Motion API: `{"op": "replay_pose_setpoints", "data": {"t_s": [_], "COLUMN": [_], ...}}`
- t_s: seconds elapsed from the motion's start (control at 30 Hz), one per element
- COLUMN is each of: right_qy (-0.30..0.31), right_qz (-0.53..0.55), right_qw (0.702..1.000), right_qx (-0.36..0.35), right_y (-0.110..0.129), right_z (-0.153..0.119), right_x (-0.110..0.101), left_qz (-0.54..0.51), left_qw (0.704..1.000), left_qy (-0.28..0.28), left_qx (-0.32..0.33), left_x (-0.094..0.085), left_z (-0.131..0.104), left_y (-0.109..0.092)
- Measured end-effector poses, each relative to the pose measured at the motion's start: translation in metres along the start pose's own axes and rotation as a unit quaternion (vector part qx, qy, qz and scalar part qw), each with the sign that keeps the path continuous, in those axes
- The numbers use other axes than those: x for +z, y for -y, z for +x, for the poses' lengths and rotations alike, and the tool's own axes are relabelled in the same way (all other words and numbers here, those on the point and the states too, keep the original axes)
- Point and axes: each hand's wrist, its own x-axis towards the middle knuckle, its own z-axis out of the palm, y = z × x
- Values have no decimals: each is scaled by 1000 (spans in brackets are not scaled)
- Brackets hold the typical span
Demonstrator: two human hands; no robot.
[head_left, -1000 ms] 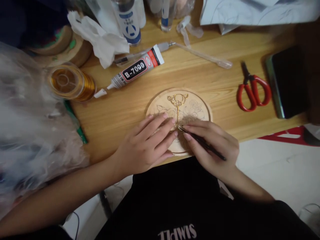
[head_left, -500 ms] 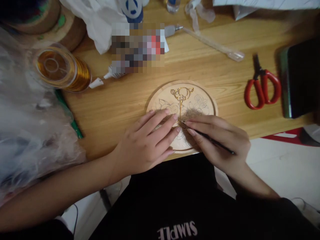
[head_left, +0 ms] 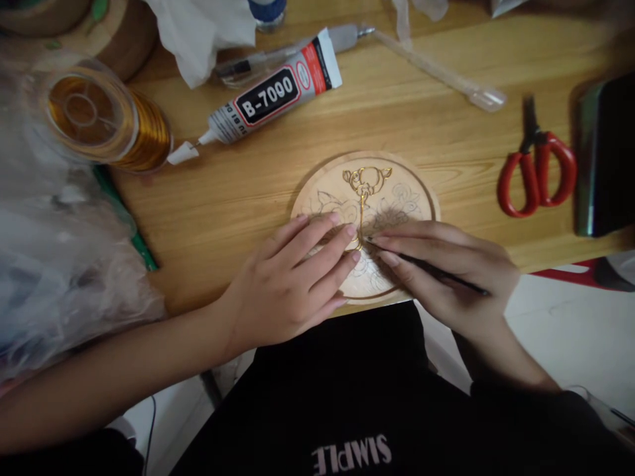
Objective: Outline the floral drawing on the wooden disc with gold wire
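Note:
A round wooden board point(head_left: 317, 188) with a raised rim lies at the table's front edge. Pencilled flowers cover it, and gold wire point(head_left: 368, 177) traces a bud at the top and a stem down the middle. My left hand point(head_left: 297, 277) rests flat on the board's left part, fingers spread, their tips beside the lower end of the wire. My right hand point(head_left: 446, 271) pinches slim black tweezers point(head_left: 441, 274), whose tip points at the stem near my left fingertips. Whether the tip touches the wire is too small to tell.
Behind the board lies a B-7000 glue tube point(head_left: 272, 92), near a spool of gold wire point(head_left: 143, 135). Red-handled scissors point(head_left: 538, 172) and a dark phone-like object point(head_left: 610, 158) are at right. Plastic wrapping point(head_left: 69, 264) fills the left side; a clear dropper point(head_left: 441, 73) lies behind.
The view has shifted slightly, so the items at right appear farther right. My right hand has drawn a little to the right with the tweezers. My left hand stays put on the board.

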Motion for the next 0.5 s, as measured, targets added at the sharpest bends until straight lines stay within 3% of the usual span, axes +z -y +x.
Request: {"op": "replay_pose_setpoints", "data": {"t_s": [0.5], "right_qy": [40], "right_qz": [23], "right_qw": [997], "right_qx": [-55], "right_y": [-13], "right_z": [4], "right_x": [-8], "left_qz": [-30], "left_qw": [1000], "left_qy": [6], "left_qx": [0], "left_x": [2], "left_z": [-2], "left_y": [1]}}
